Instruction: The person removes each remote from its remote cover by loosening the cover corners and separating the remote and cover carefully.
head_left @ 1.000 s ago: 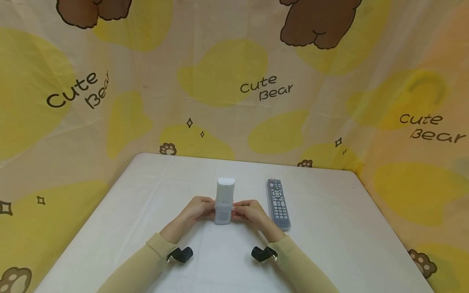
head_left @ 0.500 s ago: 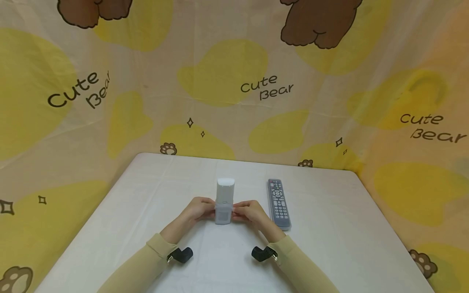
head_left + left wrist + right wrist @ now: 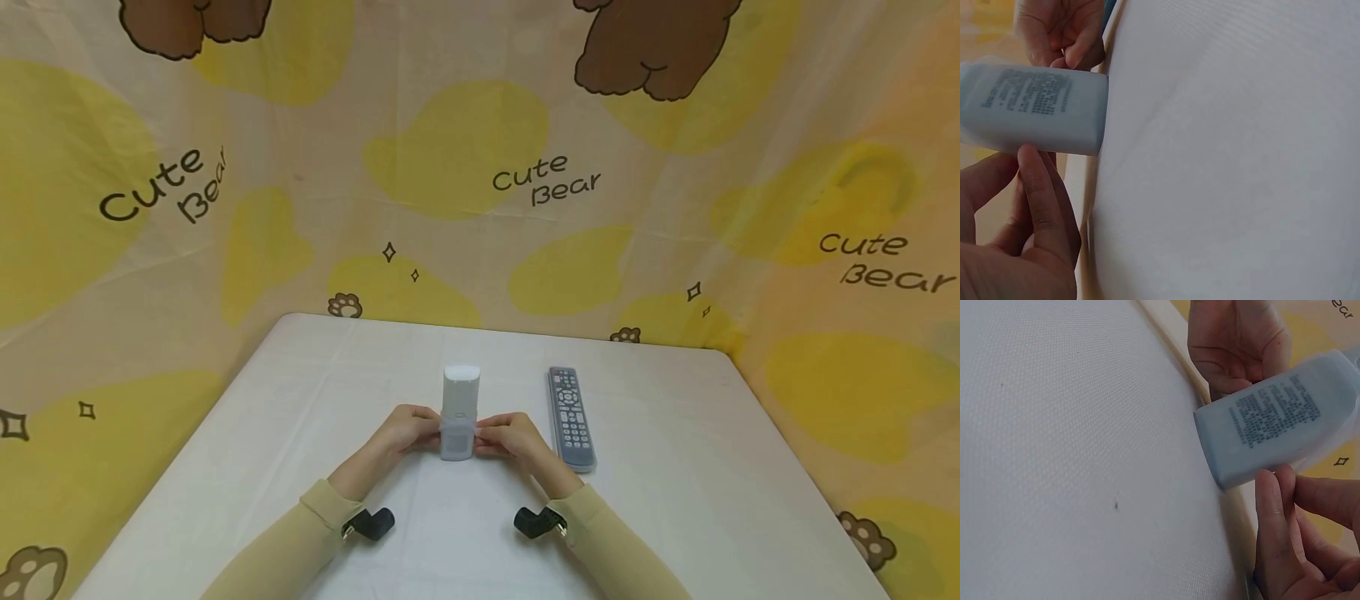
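Observation:
In the head view, a white remote control point(image 3: 461, 393) stands upright on the table, its lower part inside a translucent silicone sleeve point(image 3: 457, 443). Small dark print point(image 3: 1038, 94) shows through the sleeve's near face in both wrist views. My left hand point(image 3: 407, 427) pinches the sleeve's left edge between thumb and fingertips. On the other side, my right hand point(image 3: 513, 434) pinches the right edge, thumb against forefinger. The sleeve's bottom end is right at the tabletop, and the remote's upper part sticks out above the hands.
A grey remote control point(image 3: 572, 417) in a clear cover lies to the right of my right hand, buttons up. The white table point(image 3: 712, 467) ends at a patterned yellow cloth point(image 3: 450, 183) behind and at the sides. Black wrist cameras point(image 3: 372, 523) jut from both sleeves.

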A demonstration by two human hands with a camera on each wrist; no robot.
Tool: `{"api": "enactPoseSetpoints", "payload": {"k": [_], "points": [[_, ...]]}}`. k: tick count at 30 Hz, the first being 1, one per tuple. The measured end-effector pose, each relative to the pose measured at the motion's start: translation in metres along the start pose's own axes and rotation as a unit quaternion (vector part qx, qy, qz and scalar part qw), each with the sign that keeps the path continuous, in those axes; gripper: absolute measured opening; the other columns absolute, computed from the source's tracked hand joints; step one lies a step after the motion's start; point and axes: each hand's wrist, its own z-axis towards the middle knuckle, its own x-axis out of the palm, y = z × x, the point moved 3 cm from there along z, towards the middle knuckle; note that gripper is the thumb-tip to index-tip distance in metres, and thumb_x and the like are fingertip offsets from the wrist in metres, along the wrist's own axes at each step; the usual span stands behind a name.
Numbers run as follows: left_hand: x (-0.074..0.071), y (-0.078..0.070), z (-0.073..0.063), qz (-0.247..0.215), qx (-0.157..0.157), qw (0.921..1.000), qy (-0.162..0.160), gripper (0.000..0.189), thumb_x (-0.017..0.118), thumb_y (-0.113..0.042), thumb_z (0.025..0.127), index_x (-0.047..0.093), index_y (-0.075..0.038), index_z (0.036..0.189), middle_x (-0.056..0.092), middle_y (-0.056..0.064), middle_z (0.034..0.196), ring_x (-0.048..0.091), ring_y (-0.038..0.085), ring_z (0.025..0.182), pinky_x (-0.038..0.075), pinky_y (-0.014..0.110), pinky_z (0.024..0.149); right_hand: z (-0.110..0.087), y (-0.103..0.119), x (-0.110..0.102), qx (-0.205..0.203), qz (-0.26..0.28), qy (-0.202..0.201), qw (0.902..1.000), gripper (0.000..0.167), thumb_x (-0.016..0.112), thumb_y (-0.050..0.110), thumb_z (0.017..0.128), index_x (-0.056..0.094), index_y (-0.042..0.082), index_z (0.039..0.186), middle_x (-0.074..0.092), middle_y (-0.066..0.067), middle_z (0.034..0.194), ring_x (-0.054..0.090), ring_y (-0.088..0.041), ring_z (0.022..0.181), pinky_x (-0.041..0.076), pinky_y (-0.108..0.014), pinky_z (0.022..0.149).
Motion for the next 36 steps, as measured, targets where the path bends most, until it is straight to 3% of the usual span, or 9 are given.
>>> {"api": "enactPoseSetpoints", "payload": {"k": [8, 16, 22, 26, 36], "points": [[-0.0001, 0.0021, -0.0003, 0.005, -0.006, 0.9999, -0.01, 0.01, 0.062, -0.005, 0.086, 0.068, 0.003, 0.087, 0.068, 0.007, 0.086, 0.061, 0.011, 0.066, 0.055, 0.026, 0.064, -0.0001, -0.0002, 0.0022, 0.002, -0.01, -0.021, 0.9997, 0.024, 0.065, 0.001, 0.085, 0.065, -0.011, 0.106, 0.071, -0.012, 0.082, 0.067, -0.013, 0.066, 0.059, -0.03, 0.068], [0.0, 0.004, 0.0003, 0.002, 0.01, 0.9999, -0.005, 0.008, 0.06, -0.001, 0.085, 0.067, 0.004, 0.085, 0.066, 0.008, 0.087, 0.06, 0.011, 0.065, 0.055, 0.027, 0.064, -0.0011, 0.0003, 0.0042, -0.004, -0.036, -0.034, 0.9988, 0.022, 0.066, 0.001, 0.085, 0.066, -0.01, 0.104, 0.071, -0.012, 0.081, 0.067, -0.013, 0.065, 0.059, -0.031, 0.067], [0.0007, 0.0036, 0.0003, 0.021, 0.015, 0.9996, -0.014, 0.009, 0.061, -0.001, 0.086, 0.067, 0.005, 0.086, 0.067, 0.009, 0.089, 0.06, 0.012, 0.065, 0.055, 0.029, 0.065, -0.0024, 0.0006, 0.0056, -0.007, -0.047, -0.04, 0.9981, 0.02, 0.065, 0.0, 0.085, 0.066, -0.01, 0.102, 0.07, -0.01, 0.078, 0.067, -0.012, 0.065, 0.059, -0.03, 0.066], [0.0011, -0.0035, -0.0077, 0.026, 0.017, 0.9994, -0.014, 0.008, 0.062, -0.002, 0.086, 0.068, 0.004, 0.085, 0.067, 0.009, 0.088, 0.06, 0.012, 0.065, 0.055, 0.027, 0.064, -0.0014, 0.0002, 0.0061, -0.009, -0.05, -0.04, 0.9979, 0.019, 0.064, 0.0, 0.085, 0.066, -0.01, 0.101, 0.07, -0.009, 0.076, 0.066, -0.012, 0.064, 0.059, -0.03, 0.066], [0.0012, 0.0018, -0.0033, 0.055, 0.034, 0.9975, -0.028, 0.006, 0.064, -0.001, 0.082, 0.069, 0.002, 0.081, 0.067, 0.008, 0.086, 0.061, 0.013, 0.069, 0.054, 0.026, 0.063, -0.003, 0.0002, 0.0063, -0.003, -0.052, -0.042, 0.9978, 0.019, 0.065, 0.0, 0.084, 0.066, -0.01, 0.101, 0.07, -0.012, 0.076, 0.067, -0.013, 0.064, 0.059, -0.029, 0.065]]}}
